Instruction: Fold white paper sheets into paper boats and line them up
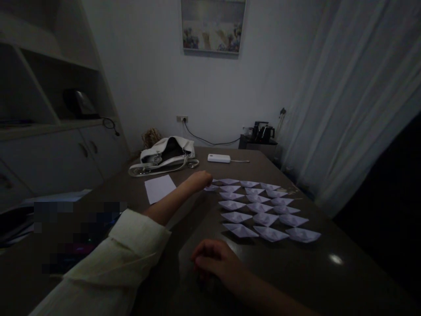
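Observation:
White folded paper boats (pixel 263 218) stand in rows of three on the dark table, with their pointed ends to the left and right. My left hand (pixel 200 179) reaches across to the far left of these rows. Its fingers are closed at the end of a paper boat (pixel 211 188), which they partly cover. Close to me, my right hand (pixel 215 259) hangs over the table with loosely curled fingers and nothing visible in them. A white sheet of paper (pixel 160 188) lies flat to the left of my left forearm.
Behind the sheet sits a white handbag (pixel 167 153) with its strap on the table (pixel 184 219). A white power bank (pixel 219 158) with a short cord lies near the far edge. Papers and a blurred-out patch are at the left. A kettle (pixel 265 131) stands beyond the table.

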